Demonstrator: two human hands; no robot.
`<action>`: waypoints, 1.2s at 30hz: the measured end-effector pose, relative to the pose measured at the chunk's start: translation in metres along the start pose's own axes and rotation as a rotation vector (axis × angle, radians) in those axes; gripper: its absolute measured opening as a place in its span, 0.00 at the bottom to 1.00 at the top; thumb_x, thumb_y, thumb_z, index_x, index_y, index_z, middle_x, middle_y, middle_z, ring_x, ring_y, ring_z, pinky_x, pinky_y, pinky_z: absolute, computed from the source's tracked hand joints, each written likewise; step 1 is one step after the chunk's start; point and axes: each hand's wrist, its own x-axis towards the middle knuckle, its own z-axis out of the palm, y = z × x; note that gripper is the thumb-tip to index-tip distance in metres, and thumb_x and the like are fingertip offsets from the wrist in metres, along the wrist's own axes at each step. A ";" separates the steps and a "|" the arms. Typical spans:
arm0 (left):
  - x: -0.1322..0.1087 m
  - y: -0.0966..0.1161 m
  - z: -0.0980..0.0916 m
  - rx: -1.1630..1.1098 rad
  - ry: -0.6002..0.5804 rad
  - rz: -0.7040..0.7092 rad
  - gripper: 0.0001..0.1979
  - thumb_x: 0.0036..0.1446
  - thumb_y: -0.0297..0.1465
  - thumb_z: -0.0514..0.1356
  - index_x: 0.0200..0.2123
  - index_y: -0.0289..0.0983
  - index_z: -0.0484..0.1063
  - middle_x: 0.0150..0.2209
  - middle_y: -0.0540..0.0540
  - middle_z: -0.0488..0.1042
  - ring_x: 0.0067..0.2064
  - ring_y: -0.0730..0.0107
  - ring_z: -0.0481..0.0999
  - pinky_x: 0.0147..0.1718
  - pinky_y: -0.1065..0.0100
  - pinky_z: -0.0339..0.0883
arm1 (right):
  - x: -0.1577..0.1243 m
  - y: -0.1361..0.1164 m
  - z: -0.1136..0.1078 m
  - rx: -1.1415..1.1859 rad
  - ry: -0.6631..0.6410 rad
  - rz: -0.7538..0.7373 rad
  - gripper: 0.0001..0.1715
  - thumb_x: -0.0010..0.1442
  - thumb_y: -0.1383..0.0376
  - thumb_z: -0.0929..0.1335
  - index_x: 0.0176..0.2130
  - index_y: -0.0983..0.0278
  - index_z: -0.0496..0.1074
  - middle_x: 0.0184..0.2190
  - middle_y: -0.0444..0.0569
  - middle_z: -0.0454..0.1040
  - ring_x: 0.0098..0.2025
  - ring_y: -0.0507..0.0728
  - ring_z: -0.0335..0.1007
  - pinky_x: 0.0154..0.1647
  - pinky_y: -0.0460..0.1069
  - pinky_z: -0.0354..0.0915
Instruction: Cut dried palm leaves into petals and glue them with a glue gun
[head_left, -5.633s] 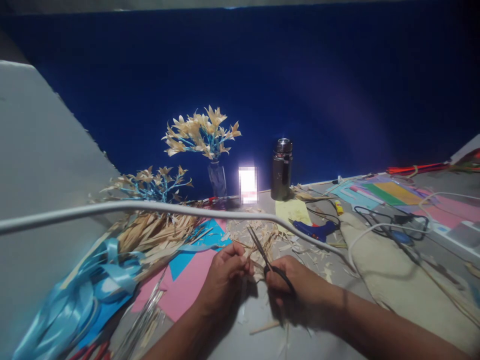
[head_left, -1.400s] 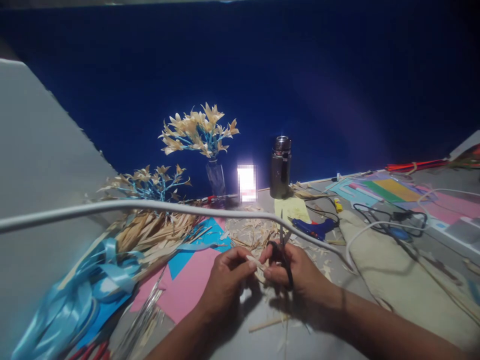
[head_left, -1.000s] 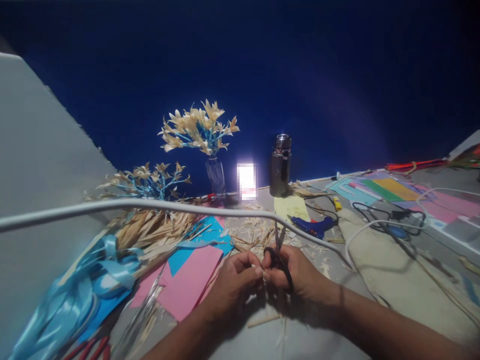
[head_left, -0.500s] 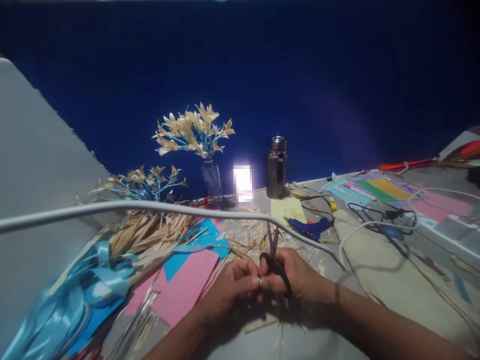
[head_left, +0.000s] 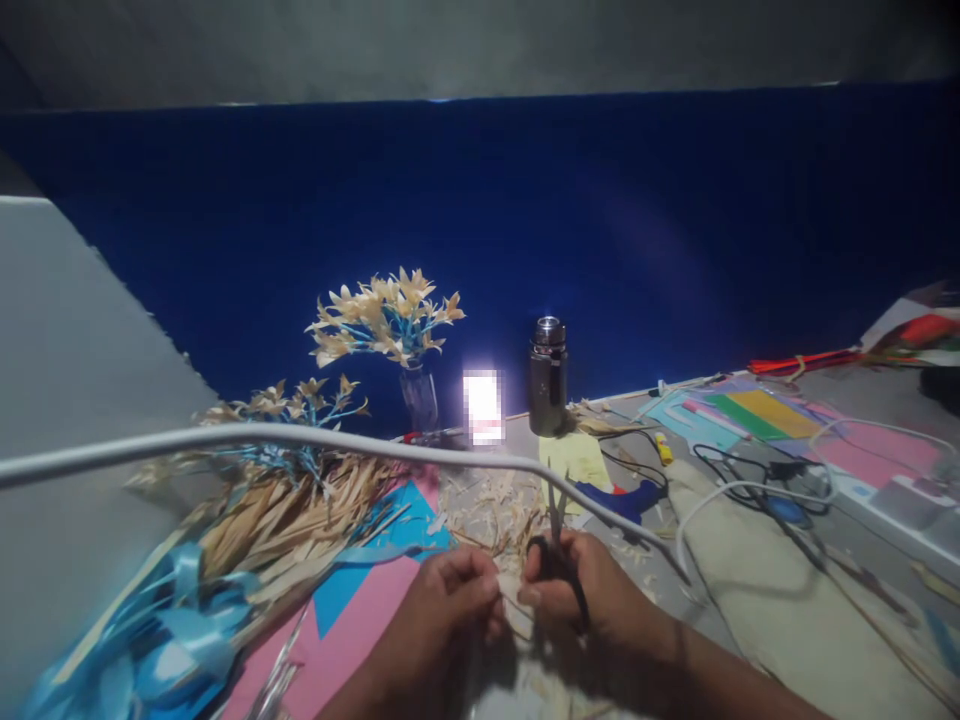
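My right hand (head_left: 592, 590) holds scissors (head_left: 556, 550) with black handles, their narrow blades pointing up and away from me. My left hand (head_left: 457, 600) is closed in a pinch beside it, thumb against fingers, on a small pale piece (head_left: 510, 587) that looks like dried husk. The piece sits between the two hands, and the tips of my right thumb and finger are close to it. Whether they touch it I cannot tell. Pale shavings (head_left: 491, 510) lie scattered on the table just beyond my hands.
A white cable (head_left: 315, 435) crosses in front. Husk flowers (head_left: 390, 310) stand in a clear vase left of a bright light and a dark flask (head_left: 548, 380). Blue ribbon (head_left: 176, 650), pink paper (head_left: 352, 640), a blue glue gun (head_left: 622, 498) and a power strip (head_left: 892, 515) surround the hands.
The view has tilted up, so things sit lower in it. My hands have drawn slightly apart, and more of the pale piece shows between them. The scissors stay in my right hand.
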 end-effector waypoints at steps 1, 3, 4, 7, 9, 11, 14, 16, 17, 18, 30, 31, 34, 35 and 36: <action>0.009 0.011 -0.004 0.111 0.051 0.021 0.17 0.48 0.42 0.72 0.26 0.35 0.75 0.22 0.48 0.75 0.23 0.73 0.69 0.25 0.71 0.60 | 0.003 0.000 -0.001 0.008 0.061 -0.001 0.24 0.44 0.58 0.81 0.34 0.65 0.71 0.25 0.42 0.70 0.25 0.50 0.65 0.27 0.46 0.60; 0.034 0.033 -0.014 0.448 0.106 0.165 0.17 0.51 0.42 0.69 0.24 0.34 0.76 0.22 0.46 0.76 0.24 0.71 0.70 0.26 0.70 0.63 | 0.008 -0.001 -0.005 0.032 0.106 -0.002 0.22 0.45 0.59 0.80 0.34 0.65 0.71 0.24 0.41 0.68 0.23 0.50 0.61 0.24 0.45 0.57; 0.051 0.041 -0.019 0.605 0.128 0.223 0.17 0.52 0.43 0.68 0.23 0.34 0.77 0.22 0.46 0.75 0.24 0.70 0.70 0.26 0.69 0.64 | 0.010 0.000 -0.007 0.040 0.098 -0.009 0.22 0.45 0.59 0.80 0.34 0.65 0.71 0.23 0.40 0.67 0.23 0.49 0.60 0.23 0.45 0.55; 0.108 0.053 -0.032 0.706 0.193 0.233 0.15 0.52 0.40 0.68 0.23 0.34 0.77 0.20 0.48 0.73 0.22 0.71 0.69 0.22 0.70 0.61 | 0.015 0.001 -0.011 0.061 0.079 -0.010 0.21 0.44 0.60 0.79 0.32 0.65 0.70 0.23 0.40 0.66 0.22 0.48 0.57 0.22 0.45 0.52; 0.142 0.051 -0.036 0.752 0.238 0.230 0.13 0.55 0.38 0.68 0.26 0.34 0.76 0.21 0.50 0.72 0.22 0.72 0.69 0.21 0.70 0.62 | 0.016 0.001 -0.012 0.074 0.088 0.015 0.21 0.44 0.60 0.79 0.33 0.64 0.69 0.23 0.39 0.65 0.21 0.47 0.56 0.21 0.44 0.51; 0.166 0.048 -0.039 0.791 0.270 0.233 0.12 0.62 0.38 0.64 0.33 0.34 0.75 0.27 0.52 0.74 0.24 0.74 0.71 0.25 0.69 0.68 | 0.016 -0.001 -0.011 0.077 0.113 0.033 0.22 0.44 0.59 0.80 0.33 0.63 0.69 0.23 0.39 0.65 0.20 0.47 0.56 0.21 0.45 0.52; 0.174 0.050 -0.043 0.818 0.330 0.270 0.12 0.64 0.38 0.63 0.38 0.34 0.74 0.34 0.49 0.76 0.30 0.71 0.75 0.30 0.66 0.72 | 0.014 -0.007 -0.010 0.053 0.152 0.009 0.21 0.44 0.59 0.80 0.32 0.64 0.70 0.22 0.39 0.65 0.21 0.49 0.58 0.23 0.45 0.55; 0.158 0.056 -0.047 0.830 0.345 0.284 0.11 0.62 0.36 0.63 0.33 0.34 0.74 0.28 0.51 0.75 0.27 0.72 0.72 0.28 0.68 0.69 | 0.013 -0.012 -0.010 0.011 0.166 -0.042 0.19 0.46 0.58 0.79 0.31 0.64 0.71 0.21 0.40 0.65 0.22 0.49 0.59 0.23 0.46 0.55; 0.145 0.059 -0.050 0.838 0.334 0.285 0.10 0.60 0.35 0.63 0.30 0.35 0.75 0.25 0.51 0.75 0.25 0.72 0.72 0.26 0.68 0.66 | 0.012 -0.014 -0.010 -0.017 0.170 -0.068 0.18 0.47 0.58 0.79 0.31 0.64 0.72 0.21 0.41 0.65 0.22 0.50 0.59 0.23 0.46 0.54; 0.128 0.063 -0.053 0.849 0.310 0.281 0.10 0.58 0.35 0.63 0.28 0.35 0.76 0.24 0.51 0.75 0.24 0.71 0.72 0.26 0.69 0.65 | 0.012 -0.015 -0.011 -0.037 0.175 -0.089 0.18 0.47 0.58 0.78 0.31 0.64 0.72 0.21 0.41 0.65 0.22 0.50 0.58 0.23 0.46 0.54; -0.030 0.017 -0.039 1.303 0.047 0.013 0.11 0.59 0.34 0.56 0.28 0.39 0.77 0.28 0.49 0.77 0.32 0.63 0.75 0.31 0.65 0.61 | 0.010 -0.026 -0.016 -0.357 0.147 -0.153 0.12 0.48 0.60 0.75 0.29 0.64 0.74 0.23 0.42 0.68 0.26 0.52 0.60 0.28 0.47 0.58; -0.030 0.011 -0.034 1.347 0.024 0.019 0.11 0.59 0.33 0.56 0.30 0.39 0.77 0.30 0.48 0.78 0.33 0.62 0.75 0.32 0.65 0.61 | 0.010 -0.027 -0.016 -0.373 0.141 -0.147 0.12 0.47 0.60 0.74 0.29 0.64 0.73 0.23 0.42 0.69 0.26 0.52 0.60 0.28 0.47 0.58; -0.024 -0.003 -0.017 1.478 -0.045 0.177 0.10 0.61 0.30 0.55 0.33 0.39 0.77 0.38 0.43 0.78 0.41 0.59 0.75 0.37 0.63 0.63 | 0.011 -0.029 -0.015 -0.420 0.129 -0.137 0.12 0.47 0.59 0.74 0.29 0.65 0.73 0.23 0.42 0.69 0.26 0.52 0.61 0.28 0.47 0.58; -0.021 -0.006 -0.010 1.507 -0.069 0.255 0.10 0.62 0.29 0.54 0.33 0.39 0.76 0.41 0.41 0.77 0.43 0.58 0.75 0.38 0.63 0.63 | 0.011 -0.030 -0.016 -0.434 0.130 -0.135 0.12 0.47 0.59 0.74 0.29 0.65 0.73 0.23 0.42 0.69 0.26 0.52 0.61 0.28 0.47 0.58; -0.018 -0.009 -0.003 1.536 -0.091 0.333 0.12 0.63 0.29 0.53 0.32 0.39 0.76 0.42 0.40 0.76 0.43 0.59 0.74 0.39 0.62 0.63 | 0.010 -0.030 -0.016 -0.446 0.133 -0.138 0.12 0.48 0.59 0.73 0.29 0.65 0.73 0.23 0.42 0.69 0.26 0.52 0.62 0.28 0.47 0.58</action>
